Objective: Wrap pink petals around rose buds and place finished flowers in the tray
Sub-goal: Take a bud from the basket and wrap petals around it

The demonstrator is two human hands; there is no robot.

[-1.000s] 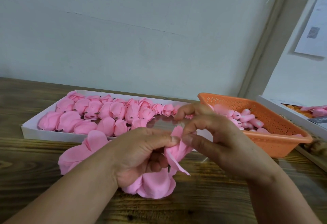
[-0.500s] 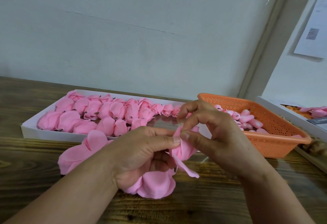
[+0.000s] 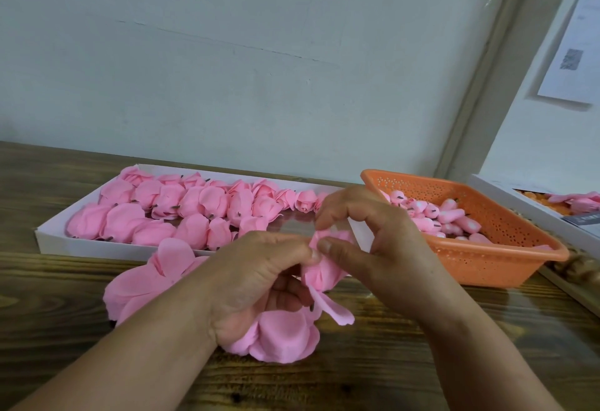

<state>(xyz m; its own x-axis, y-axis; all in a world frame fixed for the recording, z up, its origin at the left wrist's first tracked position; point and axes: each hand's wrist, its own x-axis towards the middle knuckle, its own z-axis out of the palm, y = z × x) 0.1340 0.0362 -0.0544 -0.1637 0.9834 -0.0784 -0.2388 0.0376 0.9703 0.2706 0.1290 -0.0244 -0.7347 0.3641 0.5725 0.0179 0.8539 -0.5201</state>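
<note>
The half-made flower point(image 3: 324, 268) was up off the desk point(image 3: 422, 362), held between the two hands; one loose petal point(image 3: 334, 308) hung down from it and was not yet tucked in. The left hand point(image 3: 259, 281) had its fingers curled around the flower from below, with its thumb pressed on the top; the right hand point(image 3: 380, 245) pinched the top edge of a petal with its thumb and first finger, and its other fingers were bent above. The step looked like wrapping a petal round the bud; the bud itself was hidden inside. Next, I think the hanging petal should be folded round and pressed snug, with a soft touch so it does not tear. Right under the flower lay a heap of spare petals point(image 3: 279, 336); behind the flower sat the white tray point(image 3: 52, 242) with many finished flowers point(image 3: 194, 206); to the right of the flower sat the orange basket point(image 3: 506, 264) of bare buds point(image 3: 451, 216).
</note>
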